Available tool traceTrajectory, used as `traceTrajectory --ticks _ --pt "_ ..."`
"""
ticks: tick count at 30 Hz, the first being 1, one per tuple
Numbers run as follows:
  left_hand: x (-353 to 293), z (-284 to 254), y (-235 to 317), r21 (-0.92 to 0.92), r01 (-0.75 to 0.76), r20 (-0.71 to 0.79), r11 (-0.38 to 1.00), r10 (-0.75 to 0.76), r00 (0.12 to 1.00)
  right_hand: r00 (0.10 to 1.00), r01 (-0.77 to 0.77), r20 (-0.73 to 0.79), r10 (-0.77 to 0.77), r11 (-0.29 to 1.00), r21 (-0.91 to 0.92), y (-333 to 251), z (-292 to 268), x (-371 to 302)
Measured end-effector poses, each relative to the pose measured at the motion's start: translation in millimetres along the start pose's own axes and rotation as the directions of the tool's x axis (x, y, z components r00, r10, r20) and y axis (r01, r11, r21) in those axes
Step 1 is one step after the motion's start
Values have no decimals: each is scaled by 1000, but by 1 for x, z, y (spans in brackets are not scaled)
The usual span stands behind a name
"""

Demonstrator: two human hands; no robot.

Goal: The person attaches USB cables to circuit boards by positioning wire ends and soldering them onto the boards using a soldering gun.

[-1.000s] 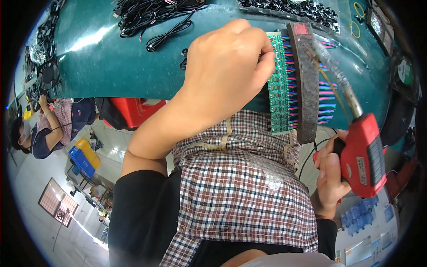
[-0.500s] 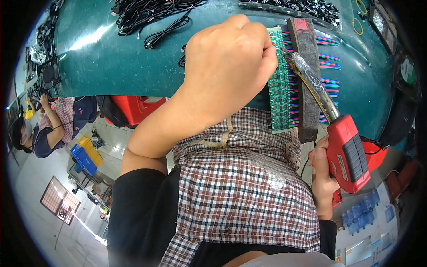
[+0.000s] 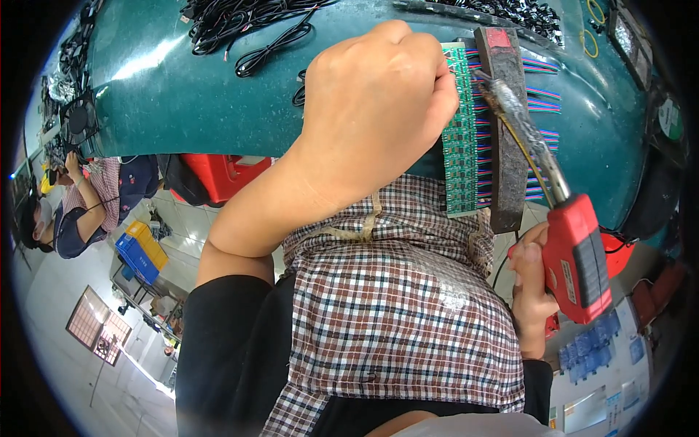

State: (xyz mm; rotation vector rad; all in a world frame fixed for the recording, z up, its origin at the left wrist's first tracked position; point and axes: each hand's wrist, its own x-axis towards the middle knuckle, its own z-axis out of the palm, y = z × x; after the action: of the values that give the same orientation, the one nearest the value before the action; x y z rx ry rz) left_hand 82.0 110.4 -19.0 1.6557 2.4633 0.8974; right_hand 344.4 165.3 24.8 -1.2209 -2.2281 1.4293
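My left hand point(image 3: 378, 105) is closed in a fist at the far end of a green circuit board strip point(image 3: 460, 167). Whatever its fingertips pinch is hidden beneath the hand. My right hand point(image 3: 530, 288) grips a red and black soldering gun point(image 3: 574, 255). The gun's metal barrel slants up and left, and its tip is just right of the board, over the wires. Bundles of thin coloured wires point(image 3: 542, 100) run out from the board's right side. A dark, worn bar point(image 3: 507, 167) lies across these wires, alongside the board.
Coiled black cables point(image 3: 273, 51) lie on the green table point(image 3: 189, 109) at the far left. Small black parts point(image 3: 520, 18) are heaped at the far edge. A red stool point(image 3: 222, 175) stands below the table. Another person point(image 3: 91, 197) sits at the left.
The soldering gun has shifted to the right and slightly nearer me, its tip moving off the board's edge. My left hand stays almost in place.
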Motion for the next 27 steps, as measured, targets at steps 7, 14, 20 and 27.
traceTrajectory --ticks 7,14,20,27 --pt "0 -1 -1 6 5 3 1000 -5 1000 998 -50 -25 53 991 126 -2 3 2" --pt "0 -1 0 0 11 2 1000 -11 1000 999 -36 -18 41 973 229 -2 3 -1" --pt "0 -1 1 -33 23 28 999 -23 999 984 -174 27 174 941 291 -5 1 -5" --pt "-2 1 1 -10 35 24 999 -34 999 985 -173 50 166 935 310 0 3 -6"
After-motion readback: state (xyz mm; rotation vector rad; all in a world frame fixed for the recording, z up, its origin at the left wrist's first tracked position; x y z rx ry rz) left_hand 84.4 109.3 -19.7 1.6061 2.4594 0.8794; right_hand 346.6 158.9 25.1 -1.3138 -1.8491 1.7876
